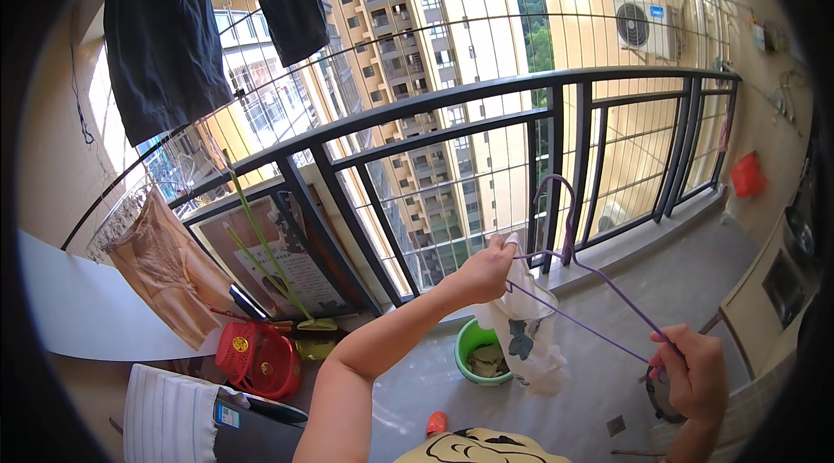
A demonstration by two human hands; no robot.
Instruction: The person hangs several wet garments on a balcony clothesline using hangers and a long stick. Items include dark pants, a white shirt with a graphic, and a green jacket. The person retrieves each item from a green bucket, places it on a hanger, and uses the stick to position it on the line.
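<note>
A purple clothes hanger (616, 290) spans the gap between my two hands, its hook pointing up towards the railing. My left hand (487, 271) grips a white garment (531, 339) with a dark printed pattern, near the hanger's left end. That end of the hanger runs into the garment's top, and the cloth hangs down below. On the right, my right hand (694, 368) is closed around the hanger's other corner. Beneath the garment a green bucket (461, 349) stands on the floor with crumpled light cloth (487, 360) inside, partly covered by the hanging fabric.
A dark metal balcony railing (430, 103) crosses in front. Dark trousers (163, 39) and a tan garment (172, 267) hang at left. Red plastic baskets (287, 372) sit near a green-handled broom (260, 248). A striped cloth (169, 414) covers an appliance (251, 440) at lower left.
</note>
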